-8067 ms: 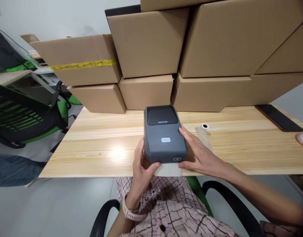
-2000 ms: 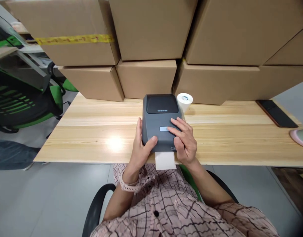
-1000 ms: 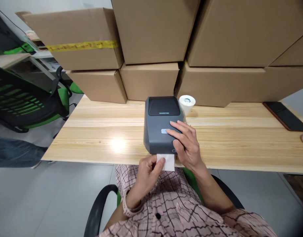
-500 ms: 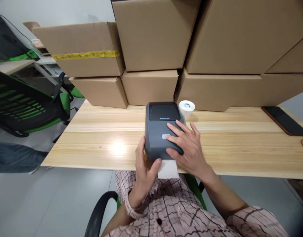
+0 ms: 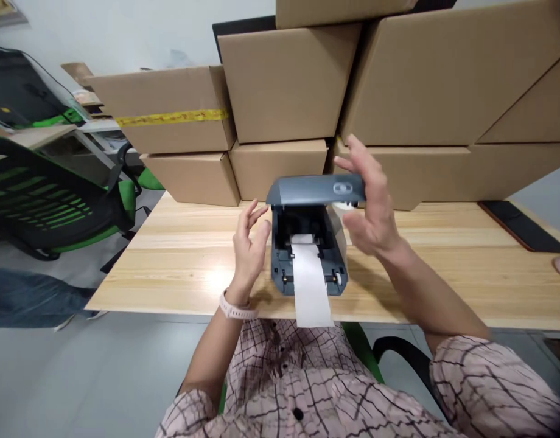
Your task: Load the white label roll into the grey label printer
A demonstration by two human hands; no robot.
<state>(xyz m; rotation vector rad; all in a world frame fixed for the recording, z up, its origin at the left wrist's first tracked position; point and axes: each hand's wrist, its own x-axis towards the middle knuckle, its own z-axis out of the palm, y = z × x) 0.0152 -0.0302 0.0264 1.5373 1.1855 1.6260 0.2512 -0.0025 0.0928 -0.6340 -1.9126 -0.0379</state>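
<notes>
A dark grey label printer (image 5: 278, 261) stands on the table in front of me with its lid (image 5: 307, 190) raised. Inside it, part of a white paper roll (image 5: 302, 239) shows. From there a white paper strip (image 5: 311, 286) runs forward and hangs past the table's front edge. My right hand (image 5: 374, 207) is around the lid's right end, thumb low and fingers above, slightly blurred. At the printer's left side, my left hand (image 5: 250, 249) is open with fingers apart, its fingertips close to the lid's hinge-side corner; whether they touch it I cannot tell.
Stacked cardboard boxes (image 5: 280, 91) line the table's back edge. A white roll (image 5: 346, 207) is partly hidden behind the lid. A dark phone-like slab (image 5: 521, 225) lies on the table (image 5: 444, 261) at right. A green-black chair (image 5: 56, 201) and another person's leg (image 5: 33, 295) are at left.
The printer lid has gone from closed to raised, exposing the inside and the paper strip. My right hand has risen with it. My left hand has moved up and left from the printer's front corner.
</notes>
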